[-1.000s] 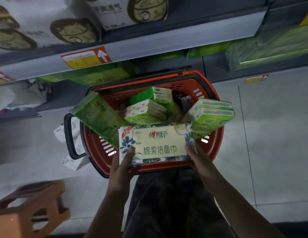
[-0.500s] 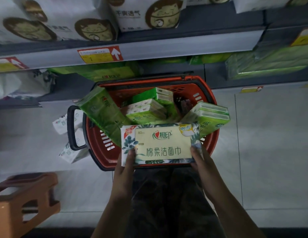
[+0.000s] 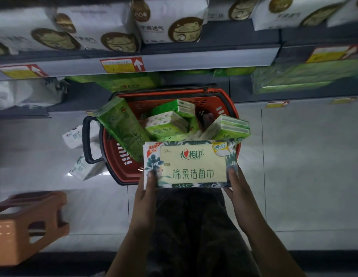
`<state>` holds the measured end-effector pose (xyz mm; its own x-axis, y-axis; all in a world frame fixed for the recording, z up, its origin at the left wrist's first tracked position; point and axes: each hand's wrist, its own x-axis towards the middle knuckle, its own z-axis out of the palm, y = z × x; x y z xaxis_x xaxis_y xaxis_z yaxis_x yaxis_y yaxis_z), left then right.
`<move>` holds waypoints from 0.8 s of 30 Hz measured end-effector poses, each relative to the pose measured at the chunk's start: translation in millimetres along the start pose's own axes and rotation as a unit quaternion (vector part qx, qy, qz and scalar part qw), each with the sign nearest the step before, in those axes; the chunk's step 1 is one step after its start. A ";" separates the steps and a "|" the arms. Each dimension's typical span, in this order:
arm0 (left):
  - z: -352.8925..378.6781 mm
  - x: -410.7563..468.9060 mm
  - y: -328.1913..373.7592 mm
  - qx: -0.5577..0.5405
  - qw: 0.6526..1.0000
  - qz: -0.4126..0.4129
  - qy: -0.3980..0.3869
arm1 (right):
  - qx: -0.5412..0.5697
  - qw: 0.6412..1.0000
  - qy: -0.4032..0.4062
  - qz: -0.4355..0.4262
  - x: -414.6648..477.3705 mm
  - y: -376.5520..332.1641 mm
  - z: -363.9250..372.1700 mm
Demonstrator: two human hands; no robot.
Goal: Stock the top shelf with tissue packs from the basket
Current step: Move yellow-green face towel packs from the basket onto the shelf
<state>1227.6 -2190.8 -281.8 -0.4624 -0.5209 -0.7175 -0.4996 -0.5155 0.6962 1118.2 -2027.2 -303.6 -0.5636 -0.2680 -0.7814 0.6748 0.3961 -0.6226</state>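
Flat glossy tissue pack, rectangular

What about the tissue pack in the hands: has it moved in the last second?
Yes. Against the red basket, the tissue pack has come up and toward the person: its near edge now covers the basket's near rim, which showed below it before.

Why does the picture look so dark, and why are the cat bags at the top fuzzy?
Head view: the light is dim, so the bottom corners go almost black. Head view: the cat bags are smeared by blur, while the held tissue pack is sharp and readable. Head view: the pale floor shines softly, with no hard glare.
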 end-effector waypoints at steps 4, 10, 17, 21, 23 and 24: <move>5.7 -11.3 8.0 -0.007 1.000 0.004 -0.005 | -0.003 1.000 0.006 -0.004 -9.7 -12.4 -7.2; 9.3 -31.5 22.2 -0.002 1.000 0.005 0.000 | -0.004 1.000 0.023 -0.004 -33.5 -31.9 -14.2; 8.0 -66.6 52.6 0.010 1.000 0.022 -0.009 | 0.007 1.000 0.025 -0.014 -69.9 -57.2 -17.1; 11.5 -81.6 76.7 0.005 0.999 0.021 -0.026 | 0.016 0.999 0.037 -0.025 -90.7 -76.2 -17.4; 11.3 -91.5 88.3 0.001 0.999 0.031 -0.024 | 0.016 0.998 0.043 -0.032 -101.3 -82.3 -16.8; 11.2 -96.6 94.4 0.002 0.999 0.038 -0.021 | 0.013 0.998 0.044 -0.037 -106.0 -84.6 -16.8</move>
<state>1216.9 -2181.6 -147.0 -0.5293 -0.5292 -0.6632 -0.4656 -0.4723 0.7484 1112.8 -2017.6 -167.4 -0.6518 -0.2170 -0.7267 0.6412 0.3541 -0.6808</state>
